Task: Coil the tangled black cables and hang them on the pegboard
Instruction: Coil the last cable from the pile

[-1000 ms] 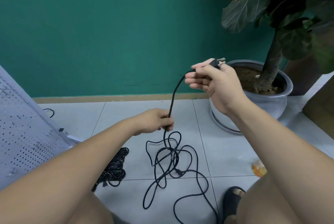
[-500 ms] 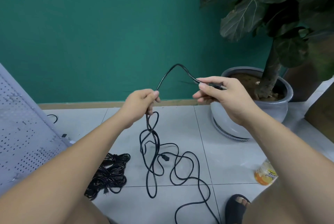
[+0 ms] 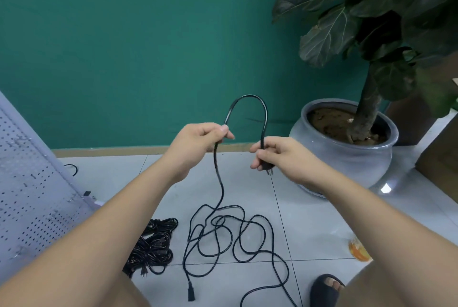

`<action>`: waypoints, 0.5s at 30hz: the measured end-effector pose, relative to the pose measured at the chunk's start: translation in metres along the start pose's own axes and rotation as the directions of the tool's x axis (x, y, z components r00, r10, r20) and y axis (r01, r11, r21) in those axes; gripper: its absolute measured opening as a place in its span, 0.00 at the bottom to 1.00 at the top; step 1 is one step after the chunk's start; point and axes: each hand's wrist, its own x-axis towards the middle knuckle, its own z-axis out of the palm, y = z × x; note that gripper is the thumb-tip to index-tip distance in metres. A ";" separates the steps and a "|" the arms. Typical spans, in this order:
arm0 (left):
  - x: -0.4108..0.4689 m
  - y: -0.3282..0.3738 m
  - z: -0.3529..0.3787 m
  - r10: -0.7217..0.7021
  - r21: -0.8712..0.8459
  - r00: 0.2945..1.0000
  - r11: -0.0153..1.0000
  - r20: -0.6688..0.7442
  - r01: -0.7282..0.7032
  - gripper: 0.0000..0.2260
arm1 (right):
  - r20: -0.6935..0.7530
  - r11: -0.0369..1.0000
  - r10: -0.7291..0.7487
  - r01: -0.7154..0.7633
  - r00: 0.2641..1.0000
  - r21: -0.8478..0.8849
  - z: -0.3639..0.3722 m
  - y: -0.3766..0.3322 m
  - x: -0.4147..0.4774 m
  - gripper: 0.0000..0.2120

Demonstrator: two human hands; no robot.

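A black power cable (image 3: 247, 97) arches between my hands in a rounded loop. My left hand (image 3: 198, 144) pinches it at the loop's left foot. My right hand (image 3: 280, 156) grips the plug end (image 3: 268, 169), prongs pointing down. From my left hand the cable drops to a loose tangle (image 3: 228, 234) on the tiled floor, ending in a connector (image 3: 190, 294). A second pile of tangled black cables (image 3: 151, 247) lies to the left. The grey pegboard (image 3: 29, 182) leans at the left edge.
A large grey pot (image 3: 347, 158) with a broad-leaved plant stands right, against the teal wall. An orange bottle (image 3: 359, 251) lies on the floor by my right leg. My sandalled foot (image 3: 324, 287) is at the bottom. A brown box (image 3: 441, 155) sits far right.
My hands have come closer together and the stretch of cable between them has bowed up into a rounded loop. The plug now points downward. More cable lies slack on the floor.
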 end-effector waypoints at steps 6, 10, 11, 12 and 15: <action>-0.006 0.010 0.011 0.090 -0.083 0.994 0.993 0.055 -0.086 0.05 | -0.105 0.964 0.059 -0.029 0.993 0.263 0.044 -0.019 0.002 0.16; -0.008 0.016 0.015 0.115 -0.133 0.992 0.985 0.060 -0.106 0.04 | 0.013 0.999 -0.019 0.018 1.000 0.050 0.057 -0.021 0.002 0.09; -0.008 0.018 0.016 0.123 -0.122 0.990 0.986 0.071 -0.114 0.03 | 0.036 0.999 -0.042 0.041 0.998 0.033 0.059 -0.022 0.002 0.06; -0.009 0.018 0.016 0.136 -0.116 0.987 0.985 0.086 -0.126 0.03 | 0.044 0.998 -0.053 0.051 0.998 0.041 0.060 -0.022 0.004 0.05; -0.010 0.018 0.020 0.162 -0.131 0.984 0.980 0.078 -0.151 0.04 | 0.009 0.999 -0.038 0.038 0.999 -0.019 0.060 -0.028 0.003 0.16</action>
